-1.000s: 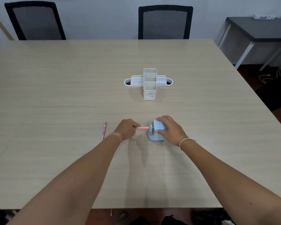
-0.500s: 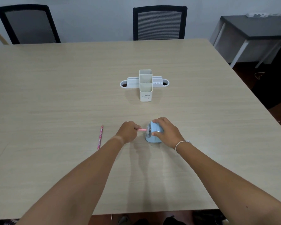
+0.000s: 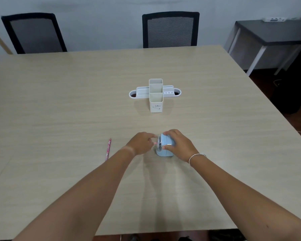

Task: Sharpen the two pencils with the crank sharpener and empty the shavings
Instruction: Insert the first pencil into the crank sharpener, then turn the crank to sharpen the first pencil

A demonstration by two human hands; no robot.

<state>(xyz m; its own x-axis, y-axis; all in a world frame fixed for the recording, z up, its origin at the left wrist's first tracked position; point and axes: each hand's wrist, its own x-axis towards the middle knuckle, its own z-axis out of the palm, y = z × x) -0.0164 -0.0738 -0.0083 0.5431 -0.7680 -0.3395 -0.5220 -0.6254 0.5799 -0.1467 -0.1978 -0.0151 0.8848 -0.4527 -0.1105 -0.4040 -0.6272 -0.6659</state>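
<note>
The only writing sits on the front face of the white plastic desk organiser, a small dark printed mark too blurred to read. The organiser is made of two tall square cups, one behind the other, crossed by a low rounded tray with a round hole at each end.

Near the table's front edge stands the crank sharpener, a small pale-blue plastic box with rounded corners and a shiny silver round face turned to the person's left. The right hand grips it from above, fingers curled over its top and thumb against the near side (a thin white band circles that wrist). The left hand is closed just beside the silver face, its fingers pinching the pink pencil, of which only a short blurred bit shows between fingers and sharpener.

A second pencil, pink and patterned, lies flat on the pale wood-grain laminate, well to the left of the hands.

Two black mesh-backed chairs stand at the far side.
</note>
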